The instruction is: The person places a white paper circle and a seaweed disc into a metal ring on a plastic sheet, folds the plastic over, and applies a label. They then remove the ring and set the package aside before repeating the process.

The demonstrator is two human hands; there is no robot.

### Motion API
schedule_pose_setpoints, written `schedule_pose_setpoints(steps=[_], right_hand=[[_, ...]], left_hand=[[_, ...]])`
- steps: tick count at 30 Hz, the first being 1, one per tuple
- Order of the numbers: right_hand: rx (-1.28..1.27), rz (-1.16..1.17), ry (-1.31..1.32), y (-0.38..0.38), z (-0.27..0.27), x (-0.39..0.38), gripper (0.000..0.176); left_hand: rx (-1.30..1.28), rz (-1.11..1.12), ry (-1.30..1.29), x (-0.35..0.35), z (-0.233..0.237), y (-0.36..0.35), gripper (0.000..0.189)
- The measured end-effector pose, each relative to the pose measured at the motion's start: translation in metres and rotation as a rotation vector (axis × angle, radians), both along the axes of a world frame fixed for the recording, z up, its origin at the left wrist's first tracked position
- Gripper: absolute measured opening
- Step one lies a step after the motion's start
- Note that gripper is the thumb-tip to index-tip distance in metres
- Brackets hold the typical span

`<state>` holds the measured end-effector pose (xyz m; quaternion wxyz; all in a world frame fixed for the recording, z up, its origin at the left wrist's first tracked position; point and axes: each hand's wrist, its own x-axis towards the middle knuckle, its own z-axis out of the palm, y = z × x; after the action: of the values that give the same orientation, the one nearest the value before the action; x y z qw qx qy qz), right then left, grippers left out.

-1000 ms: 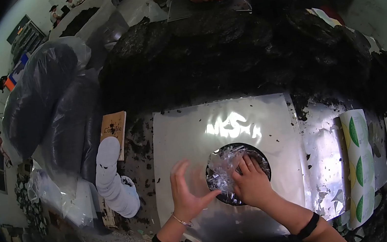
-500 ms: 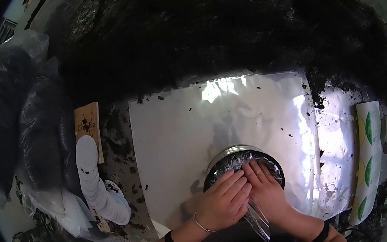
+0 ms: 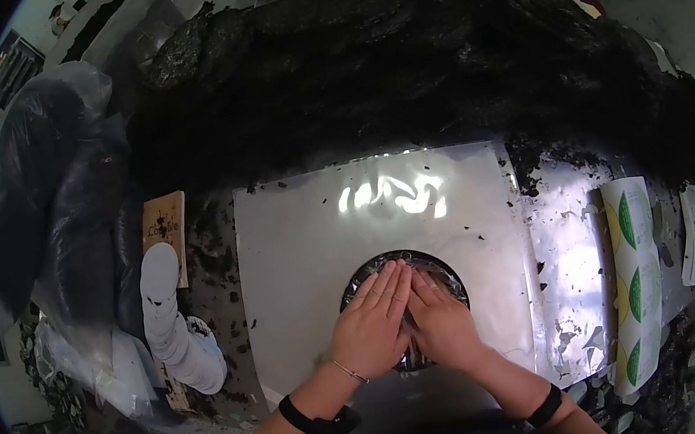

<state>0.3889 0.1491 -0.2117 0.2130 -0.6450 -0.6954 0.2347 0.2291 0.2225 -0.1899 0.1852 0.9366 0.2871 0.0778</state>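
Silver sheeting [image 3: 296,233] covers the middle of the tabletop in the head view. Close to the near edge I see a round, film-lined mould [image 3: 448,269] set into it. My left hand [image 3: 372,325] and right hand [image 3: 442,323] lie flat on the mould side by side. Their fingers are straight and unclenched, their tips meet, and they grip nothing. A dark heap of loose leaves [image 3: 399,76] fills the far edge. White discs [image 3: 171,322] are stacked at the left edge, and green-leaf label strips [image 3: 637,283] lie toward the right edge.
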Motion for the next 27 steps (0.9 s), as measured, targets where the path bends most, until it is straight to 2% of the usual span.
schedule_pose_setpoints(steps=[1,2,4,6,7,8,9,10,12,13,14,16,17,19,20,22,24,26,27], right_hand=[[0.068,0.026,0.103,-0.001,0.014,0.010,0.052],[0.097,0.017,0.094,-0.009,0.023,0.028,0.052],[-0.298,-0.265,0.814,-0.026,0.035,0.063,0.039],[0.095,-0.399,0.540,-0.005,0.016,0.083,0.032],[0.106,-0.383,0.626,0.010,0.006,0.083,0.031],[-0.062,-0.304,0.624,0.018,-0.011,0.082,0.034],[-0.127,-0.242,0.584,0.024,-0.046,0.080,0.040],[-0.056,-0.237,0.416,0.028,-0.041,0.074,0.039],[-0.028,-0.383,-0.069,0.026,-0.020,0.033,0.030],[0.018,-0.362,-0.060,0.019,-0.007,0.031,0.028],[0.161,-0.383,0.132,0.010,-0.009,0.039,0.028],[0.200,-0.476,0.460,-0.013,0.006,0.077,0.031],[0.460,-0.571,0.165,-0.032,0.011,0.105,0.032],[0.661,-0.792,-0.229,-0.063,0.002,0.187,0.032],[0.567,-0.888,-0.354,-0.083,0.003,0.228,0.041],[0.527,-0.967,-0.719,-0.107,-0.001,0.301,0.048],[0.227,-0.890,-0.671,-0.124,-0.021,0.353,0.056],[0.210,-0.827,-0.707,-0.125,-0.051,0.374,0.058],[0.164,-0.809,-0.872,-0.124,-0.064,0.379,0.056]], left_hand=[[0.058,0.034,0.000,0.003,-0.003,-0.004,0.071],[0.087,0.024,-0.010,0.004,-0.006,-0.005,0.071],[0.156,0.023,0.051,0.003,-0.009,-0.009,0.070],[0.181,0.026,0.020,0.004,-0.003,-0.012,0.067],[0.192,0.023,0.033,0.004,-0.001,-0.014,0.065],[0.199,0.019,0.045,0.005,0.001,-0.016,0.064],[0.131,0.008,0.014,0.005,0.003,-0.017,0.060],[0.142,-0.029,0.006,0.003,0.000,-0.018,0.060],[0.238,-0.003,0.130,0.008,-0.015,-0.023,0.062],[0.207,-0.026,0.130,0.007,-0.010,-0.024,0.062],[0.189,-0.045,0.127,0.007,0.000,-0.021,0.062],[0.103,-0.081,0.076,0.005,0.006,-0.022,0.061],[0.121,-0.119,0.047,0.007,0.009,-0.022,0.061],[0.084,-0.061,0.047,0.008,0.008,-0.026,0.055],[0.085,-0.069,0.040,0.007,0.003,-0.026,0.055],[0.050,-0.029,0.097,0.008,-0.005,-0.021,0.051],[0.043,-0.004,0.069,0.011,-0.008,-0.020,0.049],[-0.028,0.003,0.129,0.014,0.004,-0.021,0.050],[-0.035,0.021,0.136,0.019,0.012,-0.025,0.049]])
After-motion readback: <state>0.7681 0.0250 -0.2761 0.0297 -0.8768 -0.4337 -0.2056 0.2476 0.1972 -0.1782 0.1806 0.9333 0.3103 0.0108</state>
